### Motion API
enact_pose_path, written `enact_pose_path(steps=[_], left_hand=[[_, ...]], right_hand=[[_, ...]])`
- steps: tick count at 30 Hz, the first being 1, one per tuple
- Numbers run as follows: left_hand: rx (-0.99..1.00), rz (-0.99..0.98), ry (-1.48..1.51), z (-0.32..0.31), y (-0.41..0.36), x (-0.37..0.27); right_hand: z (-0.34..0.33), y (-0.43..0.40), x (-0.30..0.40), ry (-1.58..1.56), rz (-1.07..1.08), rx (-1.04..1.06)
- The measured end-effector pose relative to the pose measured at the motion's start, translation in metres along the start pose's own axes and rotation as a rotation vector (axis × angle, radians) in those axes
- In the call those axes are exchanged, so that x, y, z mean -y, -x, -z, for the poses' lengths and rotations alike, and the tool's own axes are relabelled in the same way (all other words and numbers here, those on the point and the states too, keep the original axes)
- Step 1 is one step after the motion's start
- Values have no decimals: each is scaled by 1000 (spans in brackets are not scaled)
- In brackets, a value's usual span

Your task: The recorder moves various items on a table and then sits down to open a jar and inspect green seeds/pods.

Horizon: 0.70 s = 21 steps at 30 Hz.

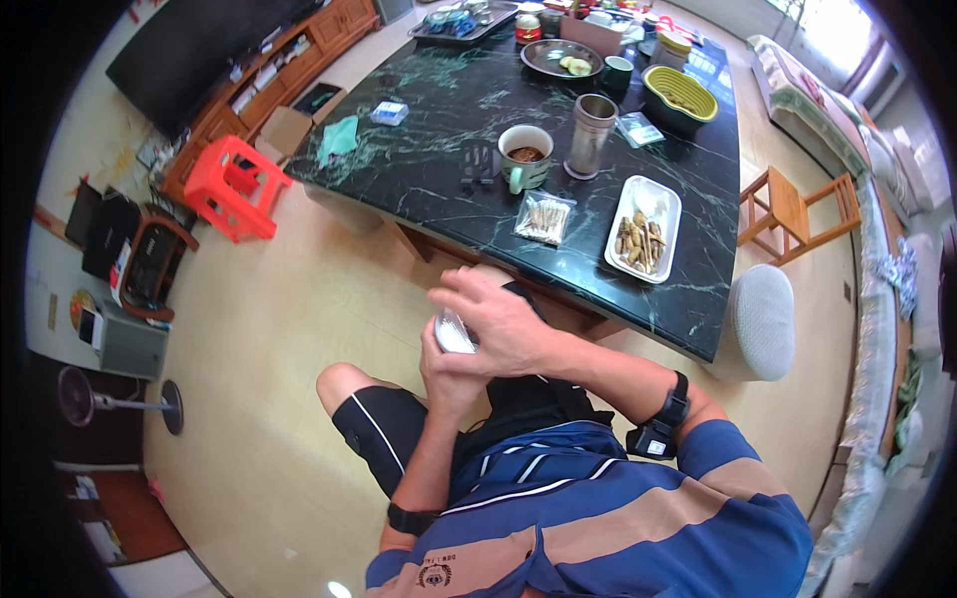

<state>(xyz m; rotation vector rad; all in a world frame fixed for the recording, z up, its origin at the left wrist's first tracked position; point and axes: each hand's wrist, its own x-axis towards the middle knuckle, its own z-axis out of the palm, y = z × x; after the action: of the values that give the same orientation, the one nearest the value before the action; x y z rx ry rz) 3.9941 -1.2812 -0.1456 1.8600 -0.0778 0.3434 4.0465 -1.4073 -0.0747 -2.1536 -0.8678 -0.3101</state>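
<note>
In front of my lap, my left hand (446, 377) cups a small, shiny silvery round object (454, 333) from below. My right hand (499, 321) lies over it, the fingers stretched out and slightly blurred, the thumb along the near side. Whether the right hand grips it is unclear. Both hands hide most of the object. Beyond the hands, at the near table edge, lies a clear plastic bag of cotton swabs (544, 218). A white tray (674, 213) there holds brown, finger-shaped pieces (639, 243). Behind the bag stand a mug with brown contents (525, 172) and an open-topped metal tumbler (589, 142).
Across the dark marble table (441, 194) are a round metal plate (540, 60), a yellow-green basket (706, 90), a small dark cup (617, 73) and a teal cloth (339, 140). A red plastic stool (232, 187), wooden chair (785, 209) and grey pouf (762, 321) flank the table.
</note>
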Motion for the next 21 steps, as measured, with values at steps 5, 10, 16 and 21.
enact_pose_path(steps=[5,10,16,21], left_hand=[[-7,-159,-252,-7,13,-21],[150,-12,-18,9,4,-2],[242,-29,311,0,-10,3],[160,85,99,-1,-25,16]], right_hand=[[-7,22,-4,-95,93,-54],[-1,16,-14,-171,239,-96],[22,-5,-29,-221,352,206],[26,-27,-33,163,-27,597]])
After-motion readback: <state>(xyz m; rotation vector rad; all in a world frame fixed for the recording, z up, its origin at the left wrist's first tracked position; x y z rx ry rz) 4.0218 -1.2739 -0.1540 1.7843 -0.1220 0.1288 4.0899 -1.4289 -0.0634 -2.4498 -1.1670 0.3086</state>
